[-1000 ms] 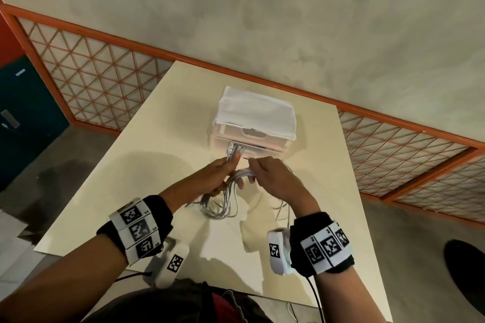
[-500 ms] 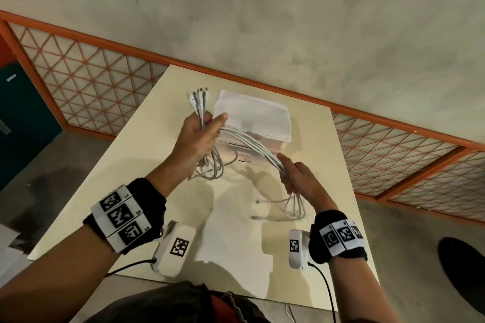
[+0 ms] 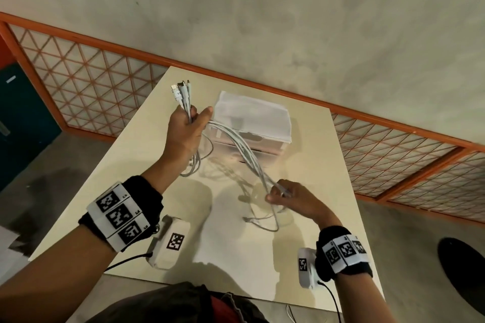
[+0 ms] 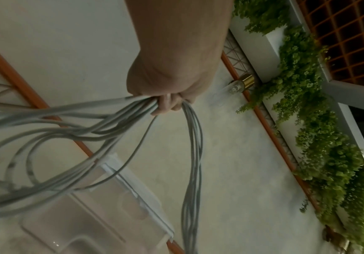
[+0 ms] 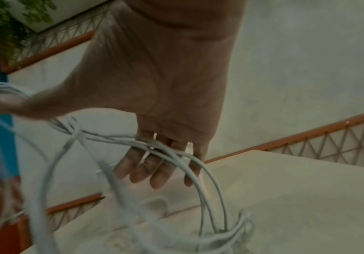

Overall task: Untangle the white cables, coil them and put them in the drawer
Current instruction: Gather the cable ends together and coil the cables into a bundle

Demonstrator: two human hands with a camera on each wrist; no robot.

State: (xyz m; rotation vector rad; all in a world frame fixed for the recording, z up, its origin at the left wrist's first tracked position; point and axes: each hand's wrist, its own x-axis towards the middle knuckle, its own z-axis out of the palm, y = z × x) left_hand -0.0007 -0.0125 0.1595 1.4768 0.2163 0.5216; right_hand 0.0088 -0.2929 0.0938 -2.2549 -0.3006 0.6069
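At far left of the head view we see a teal cabinet (image 3: pixel 23 123) behind an orange lattice railing (image 3: pixel 86 86) that runs along the wall. Next comes our left hand (image 3: pixel 183 134), raised above the cream table (image 3: pixel 126 191) and closed in a fist around the white cables (image 3: pixel 246 155); the connector ends (image 3: pixel 181 93) stick up out of the top of the fist, and loose loops hang below it toward the tabletop. The left wrist view confirms this grip: the fingers (image 4: pixel 168 103) are curled tight around the bundle, with strands fanning out to both sides. Just right of the fist stands the drawer (image 3: pixel 252 123), a small translucent white unit at the far end of the table; its front appears closed, though we cannot tell for certain. From the left hand the cables run down and to the right, passing in front of the drawer, to our right hand (image 3: pixel 294 199), which is held lower and nearer to us. In the head view the right hand grips several strands between thumb and fingers. In the right wrist view its fingers (image 5: pixel 146 170) hang fairly straight with strands lying across them. Below the right hand, slack cable and free ends lie on the table. At far right, a dark round object (image 3: pixel 462 270) sits on the floor.
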